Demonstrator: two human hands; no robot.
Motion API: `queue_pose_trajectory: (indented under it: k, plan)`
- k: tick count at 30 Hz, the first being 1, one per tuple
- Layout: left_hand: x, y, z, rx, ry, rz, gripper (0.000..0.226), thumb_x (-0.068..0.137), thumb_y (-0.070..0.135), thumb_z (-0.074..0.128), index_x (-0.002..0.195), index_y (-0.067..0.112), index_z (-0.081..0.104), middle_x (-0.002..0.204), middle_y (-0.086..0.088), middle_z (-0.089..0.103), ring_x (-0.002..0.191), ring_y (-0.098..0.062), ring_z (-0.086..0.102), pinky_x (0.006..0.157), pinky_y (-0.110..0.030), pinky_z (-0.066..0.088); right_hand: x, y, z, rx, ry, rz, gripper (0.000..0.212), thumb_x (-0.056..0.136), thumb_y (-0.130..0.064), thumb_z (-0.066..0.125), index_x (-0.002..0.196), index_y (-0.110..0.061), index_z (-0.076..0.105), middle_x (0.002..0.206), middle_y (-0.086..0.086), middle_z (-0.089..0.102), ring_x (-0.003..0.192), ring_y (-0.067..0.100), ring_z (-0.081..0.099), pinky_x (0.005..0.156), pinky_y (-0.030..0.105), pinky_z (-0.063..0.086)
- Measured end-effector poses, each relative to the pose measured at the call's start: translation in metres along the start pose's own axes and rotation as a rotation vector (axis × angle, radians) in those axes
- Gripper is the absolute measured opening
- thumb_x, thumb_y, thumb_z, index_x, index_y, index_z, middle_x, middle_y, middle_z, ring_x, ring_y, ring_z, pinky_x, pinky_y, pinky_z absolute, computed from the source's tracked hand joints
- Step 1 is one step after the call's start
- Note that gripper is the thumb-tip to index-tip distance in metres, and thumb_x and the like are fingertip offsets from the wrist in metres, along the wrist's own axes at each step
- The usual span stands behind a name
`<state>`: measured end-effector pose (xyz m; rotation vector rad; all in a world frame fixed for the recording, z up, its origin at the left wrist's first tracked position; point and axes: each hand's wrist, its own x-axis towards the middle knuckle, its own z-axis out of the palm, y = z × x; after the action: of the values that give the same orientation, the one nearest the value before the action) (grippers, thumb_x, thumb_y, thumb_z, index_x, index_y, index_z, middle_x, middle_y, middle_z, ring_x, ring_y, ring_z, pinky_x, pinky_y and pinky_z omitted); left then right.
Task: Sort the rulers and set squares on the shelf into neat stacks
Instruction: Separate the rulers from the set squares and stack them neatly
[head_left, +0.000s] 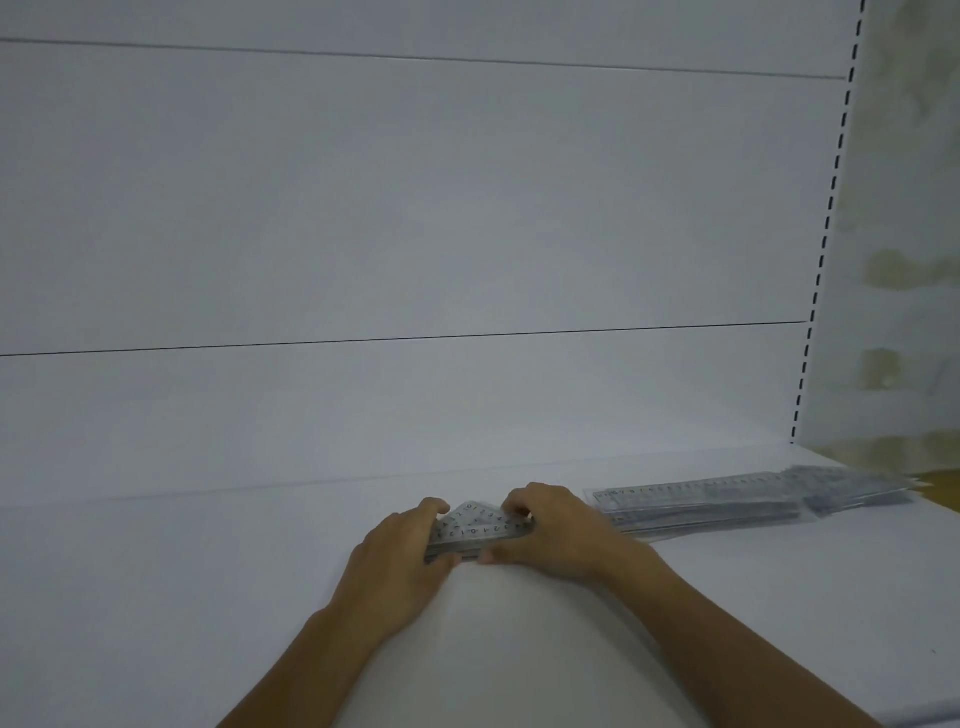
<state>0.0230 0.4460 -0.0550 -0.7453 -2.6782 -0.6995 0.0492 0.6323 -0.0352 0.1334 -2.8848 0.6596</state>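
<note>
— Where are the arms seen?
— Two bare forearms are seen rising from the bottom edge, angled together toward lower centre.
— And the grips?
— The left grip (400, 564) and right grip (553, 538) are curled round the set squares (475, 525). Fingers are hooked over the far edge and thumbs are pressed at the near edge, close together.

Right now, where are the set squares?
Head view, lower centre: the set squares lie on the shelf, gripped between left hand and right hand, rulers to their right.
</note>
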Motion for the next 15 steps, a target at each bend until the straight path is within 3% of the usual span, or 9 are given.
queue_pose_trajectory:
  k: [5, 10, 13, 15]
  plan:
    - [0.0003, -0.0012, 0.0009, 0.006, 0.003, -0.001, 0.042, 0.089, 0.04, 0.053, 0.127, 0.034, 0.039, 0.124, 0.012, 0.054, 0.109, -0.009, 0.049, 0.082, -0.021, 0.04, -0.0009, 0.002, 0.004, 0.036, 0.029, -0.021, 0.05, 0.072, -0.052, 0.069, 0.106, -0.017, 0.061, 0.107, 0.001, 0.057, 0.097, 0.017, 0.054, 0.072, 0.027, 0.039]
    - [0.0007, 0.0023, 0.0009, -0.008, 0.029, -0.039, 0.051, 0.086, 0.049, 0.052, 0.133, 0.033, 0.037, 0.126, 0.014, 0.053, 0.112, -0.007, 0.05, 0.084, -0.021, 0.038, -0.0009, 0.0017, 0.0066, 0.045, 0.058, -0.011, 0.053, 0.069, -0.055, 0.071, 0.107, -0.02, 0.06, 0.101, -0.004, 0.056, 0.092, 0.014, 0.053, 0.077, 0.027, 0.043]
    - [0.0005, 0.002, 0.0, -0.02, 0.048, -0.046, 0.047, 0.09, 0.045, 0.05, 0.133, 0.033, 0.037, 0.128, 0.013, 0.053, 0.115, -0.007, 0.05, 0.088, -0.023, 0.039, -0.0019, 0.0031, 0.008, 0.036, 0.043, -0.012, 0.076, 0.068, -0.06, 0.069, 0.131, -0.028, 0.042, 0.116, -0.008, 0.054, 0.101, 0.01, 0.05, 0.087, 0.028, 0.042]
    - [-0.0011, 0.0022, -0.0007, -0.027, 0.047, -0.046, 0.049, 0.089, 0.048, 0.05, 0.133, 0.033, 0.037, 0.128, 0.014, 0.053, 0.115, -0.007, 0.051, 0.087, -0.024, 0.038, -0.0031, 0.0036, 0.0077, 0.06, 0.059, -0.03, 0.082, 0.067, -0.062, 0.068, 0.136, -0.031, 0.035, 0.114, -0.009, 0.055, 0.096, 0.007, 0.049, 0.083, 0.025, 0.04]
